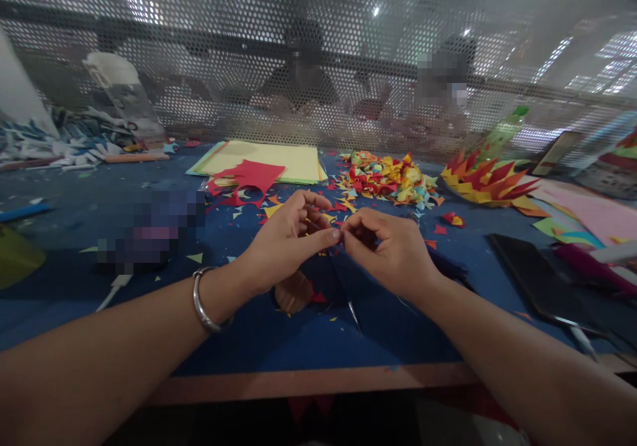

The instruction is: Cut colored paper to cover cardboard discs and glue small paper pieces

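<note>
Over the front middle of the blue tabletop [239, 346], my left hand [286, 240] and my right hand [393, 250] meet at the fingertips. Both are pinched closed; whatever lies between the fingers is hidden or too small to name. A silver bangle [200, 300] circles my left wrist. Below the hands lie a round brown disc [293, 292] and a thin tool with a shiny metal tip [354, 314]. Beyond them sit a cut red paper sheet [256, 175] and a heap of small red, yellow and blue folded paper pieces [385, 177].
Yellow paper sheets [279, 154] are stacked at the back. A pointed red-orange paper piece [490, 180] and a black phone [527, 277] with a cable lie right. A white-lidded bottle [124, 94] stands back left, before a perforated metal screen [223, 74]; people sit behind it.
</note>
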`<state>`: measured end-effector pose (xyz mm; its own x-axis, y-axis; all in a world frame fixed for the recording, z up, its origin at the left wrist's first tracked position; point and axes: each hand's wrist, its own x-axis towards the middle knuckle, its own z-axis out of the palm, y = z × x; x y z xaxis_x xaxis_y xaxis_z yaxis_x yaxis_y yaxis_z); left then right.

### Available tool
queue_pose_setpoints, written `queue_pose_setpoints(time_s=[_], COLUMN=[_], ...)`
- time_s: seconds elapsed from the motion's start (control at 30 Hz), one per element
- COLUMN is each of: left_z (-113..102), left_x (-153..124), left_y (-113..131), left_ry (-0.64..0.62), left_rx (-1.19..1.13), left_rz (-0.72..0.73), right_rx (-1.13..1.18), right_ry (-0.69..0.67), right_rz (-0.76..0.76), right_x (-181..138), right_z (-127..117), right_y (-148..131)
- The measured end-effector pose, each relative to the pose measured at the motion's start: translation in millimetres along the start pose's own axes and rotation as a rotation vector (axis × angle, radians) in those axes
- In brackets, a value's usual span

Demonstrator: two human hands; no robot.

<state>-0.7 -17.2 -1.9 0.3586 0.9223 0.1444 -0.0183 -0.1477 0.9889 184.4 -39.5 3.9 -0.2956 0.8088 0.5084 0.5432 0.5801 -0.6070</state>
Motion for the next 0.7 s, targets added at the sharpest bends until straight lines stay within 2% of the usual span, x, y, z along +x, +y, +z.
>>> queue_pose_setpoints(time_s=[0.1,0.23,0.43,0.7], left_z=[-2.3,-4.3,-5.6,-6.7], left_x=[-0.3,0.3,2.6,1.8], left_y=[1.6,3.3,-2.2,-0.8], left_ry=[-0.039,-0.090,-0.108,0.008], left_rx=[-0.100,-0.087,0.182,0.462], left_rz=[-0.026,-0.005,0.110,0.246], right_rx=[-0.006,-0.026,-0.023,0.005], right_ry=[0.005,0.031,0.022,-0.020], right_rz=[-0.008,-0.021,-0.020,0.011], right_x=[0.0,-0.2,0.2,-0.8], right_z=[-0.2,-0.5,-0.9,0.0], right_y=[-0.6,-1.6,-1.7,-0.1])
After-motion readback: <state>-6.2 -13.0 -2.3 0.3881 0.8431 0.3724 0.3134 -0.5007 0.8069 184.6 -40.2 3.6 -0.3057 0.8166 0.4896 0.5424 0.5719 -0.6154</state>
